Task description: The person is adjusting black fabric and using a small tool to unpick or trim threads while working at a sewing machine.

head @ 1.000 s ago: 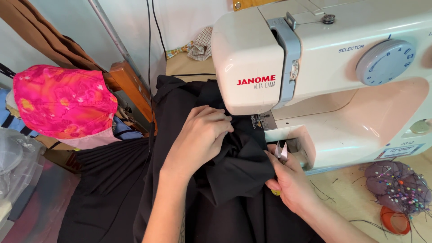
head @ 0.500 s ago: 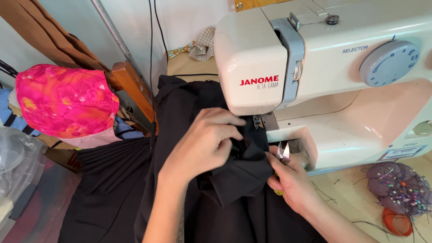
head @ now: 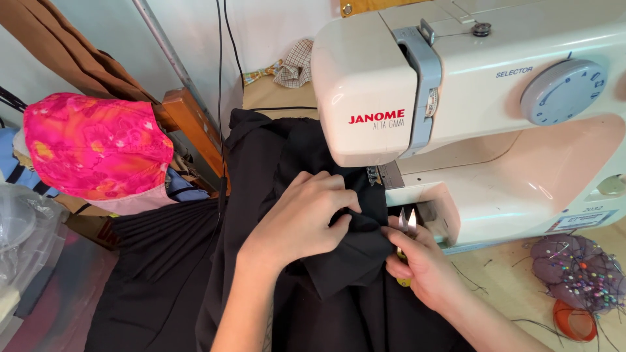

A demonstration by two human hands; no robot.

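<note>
Right hand [head: 424,267], lower centre-right of the frame: fingers curled shut around small thread snips [head: 408,229] with a yellow-green grip, the two bright metal blades pointing up just beside the fabric edge. Left hand [head: 303,218], centre: fingers bent and pinching a raised fold of black fabric [head: 339,261], thumb pressed against the fold. The fabric is matte, soft-draping woven cloth, bunched under both hands and spilling to the lower edge of the frame; a pleated portion lies at lower left. Lower right: a purple mesh pincushion [head: 577,270] studded with coloured pin heads, on a pale wooden tabletop [head: 502,287]. Behind the hands: a white-and-pink plastic sewing machine [head: 482,117] with a grey-blue dial; the needle area is partly hidden, probably just above the fabric. Upper left: a bright pink-and-orange patterned cloth [head: 94,146] and a brown wooden chair frame [head: 192,124].
</note>
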